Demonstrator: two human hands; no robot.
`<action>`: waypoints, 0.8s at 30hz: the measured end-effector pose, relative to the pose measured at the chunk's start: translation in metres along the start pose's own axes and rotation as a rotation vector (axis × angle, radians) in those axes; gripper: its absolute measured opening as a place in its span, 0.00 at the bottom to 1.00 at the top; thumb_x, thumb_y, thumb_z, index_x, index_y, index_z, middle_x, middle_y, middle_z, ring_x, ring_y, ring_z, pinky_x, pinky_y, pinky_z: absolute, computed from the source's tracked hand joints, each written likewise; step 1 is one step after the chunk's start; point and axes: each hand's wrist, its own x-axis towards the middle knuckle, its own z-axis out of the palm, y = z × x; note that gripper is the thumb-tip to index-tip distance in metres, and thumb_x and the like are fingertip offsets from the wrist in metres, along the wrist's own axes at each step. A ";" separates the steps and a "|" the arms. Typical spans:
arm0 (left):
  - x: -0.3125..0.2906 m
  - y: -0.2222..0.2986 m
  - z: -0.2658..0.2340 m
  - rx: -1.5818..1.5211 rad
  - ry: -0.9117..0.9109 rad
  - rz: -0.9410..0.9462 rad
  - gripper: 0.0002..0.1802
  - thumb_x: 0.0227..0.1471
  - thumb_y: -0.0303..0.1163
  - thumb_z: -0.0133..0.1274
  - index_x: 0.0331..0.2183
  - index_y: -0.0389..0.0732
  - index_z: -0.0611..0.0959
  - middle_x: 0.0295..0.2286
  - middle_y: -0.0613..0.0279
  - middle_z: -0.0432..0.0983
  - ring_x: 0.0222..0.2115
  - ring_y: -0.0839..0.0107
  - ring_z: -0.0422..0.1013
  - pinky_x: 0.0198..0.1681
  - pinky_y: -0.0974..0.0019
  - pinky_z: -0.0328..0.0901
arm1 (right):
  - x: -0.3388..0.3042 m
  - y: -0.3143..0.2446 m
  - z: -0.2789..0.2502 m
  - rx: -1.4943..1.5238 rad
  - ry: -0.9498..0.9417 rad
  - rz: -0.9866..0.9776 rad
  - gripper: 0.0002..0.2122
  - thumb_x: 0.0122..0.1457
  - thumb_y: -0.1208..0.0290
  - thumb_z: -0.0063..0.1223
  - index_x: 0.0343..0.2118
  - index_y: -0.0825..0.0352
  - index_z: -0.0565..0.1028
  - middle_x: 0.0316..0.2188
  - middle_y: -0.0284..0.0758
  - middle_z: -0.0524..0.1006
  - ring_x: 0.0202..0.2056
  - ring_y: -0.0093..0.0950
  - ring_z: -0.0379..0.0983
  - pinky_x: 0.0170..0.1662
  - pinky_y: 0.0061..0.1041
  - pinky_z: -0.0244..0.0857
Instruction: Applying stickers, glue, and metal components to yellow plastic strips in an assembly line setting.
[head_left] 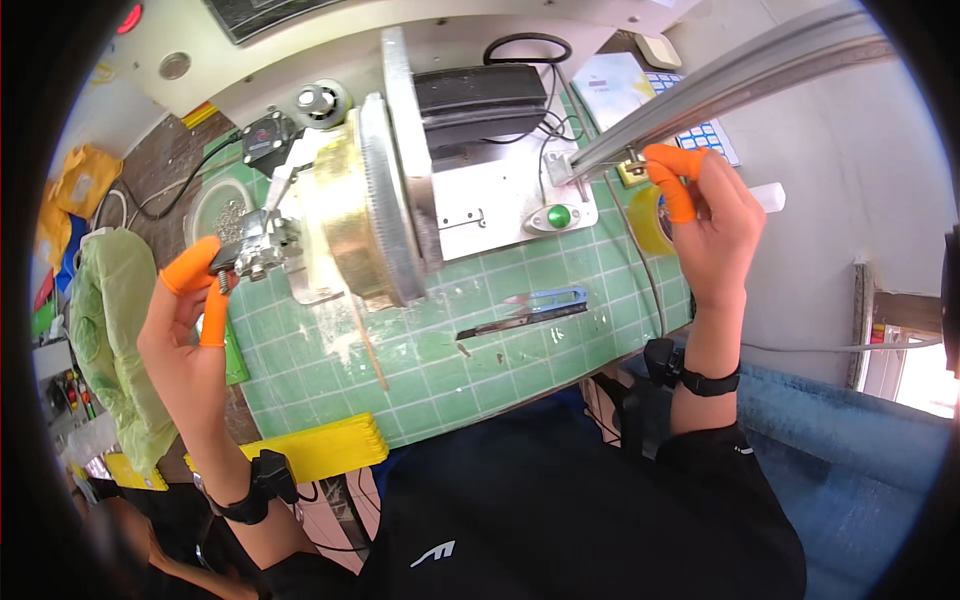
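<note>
Orange finger covers sit on the thumb and forefinger of both hands. At the left, my left hand (pixel 190 310) pinches a small black lever (pixel 226 259) with a spring beside it, on a metal clamp mechanism (pixel 266 242). That mechanism stands against a brass-coloured drum (pixel 345 210) with a toothed metal wheel (pixel 392 200) on its right side. Over on the right, my right hand (pixel 712 215) is closed at the fingertips on a small metal piece (pixel 636 164), close under a long metal rail (pixel 720 85). What exactly that piece is, I cannot make out.
On the green gridded cutting mat (pixel 470 370) lie blue thread snips (pixel 555 298), a dark thin blade-like strip (pixel 500 322) and a thin wooden stick (pixel 368 345). A green button (pixel 559 216) sits on the machine's base. Behind the left hand is a round dish (pixel 222 208) of small metal bits. Yellow tape roll (pixel 650 222) stands right.
</note>
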 end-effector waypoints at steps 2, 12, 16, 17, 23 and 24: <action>-0.001 -0.001 0.000 0.137 0.025 0.017 0.20 0.56 0.14 0.55 0.51 0.32 0.81 0.43 0.60 0.81 0.41 0.75 0.77 0.51 0.69 0.71 | -0.005 0.008 0.003 0.054 -0.032 0.001 0.06 0.52 0.82 0.66 0.29 0.71 0.77 0.28 0.33 0.80 0.22 0.23 0.68 0.25 0.21 0.62; 0.004 0.004 -0.010 0.148 -0.012 -0.037 0.17 0.57 0.13 0.54 0.49 0.29 0.82 0.43 0.58 0.82 0.42 0.73 0.78 0.52 0.67 0.72 | -0.020 0.030 0.006 0.092 -0.045 0.070 0.08 0.52 0.83 0.65 0.28 0.72 0.74 0.28 0.34 0.80 0.20 0.23 0.67 0.24 0.20 0.61; 0.003 0.005 -0.013 0.095 0.001 -0.060 0.17 0.57 0.13 0.54 0.49 0.28 0.82 0.43 0.58 0.82 0.42 0.73 0.78 0.52 0.66 0.72 | -0.031 0.023 0.026 0.112 -0.067 0.088 0.07 0.52 0.82 0.66 0.29 0.70 0.76 0.28 0.36 0.79 0.21 0.25 0.68 0.25 0.22 0.62; 0.002 0.005 -0.014 0.092 0.019 -0.070 0.17 0.57 0.13 0.55 0.50 0.28 0.81 0.43 0.58 0.82 0.42 0.74 0.78 0.51 0.67 0.72 | -0.033 0.017 0.032 0.155 -0.079 0.088 0.07 0.52 0.81 0.66 0.30 0.69 0.77 0.28 0.36 0.79 0.22 0.26 0.70 0.25 0.23 0.62; 0.010 0.017 0.000 0.138 0.003 0.079 0.19 0.52 0.17 0.60 0.46 0.39 0.86 0.34 0.55 0.85 0.34 0.75 0.80 0.42 0.70 0.74 | -0.040 0.024 0.000 0.164 -0.108 0.374 0.06 0.61 0.80 0.58 0.41 0.71 0.81 0.37 0.33 0.83 0.38 0.20 0.76 0.45 0.21 0.69; 0.012 0.017 0.000 0.210 -0.018 0.111 0.17 0.51 0.17 0.60 0.44 0.38 0.86 0.34 0.54 0.84 0.32 0.70 0.82 0.41 0.69 0.75 | -0.030 0.010 -0.006 0.095 -0.059 0.278 0.08 0.65 0.77 0.55 0.43 0.74 0.80 0.38 0.36 0.82 0.41 0.24 0.76 0.50 0.25 0.68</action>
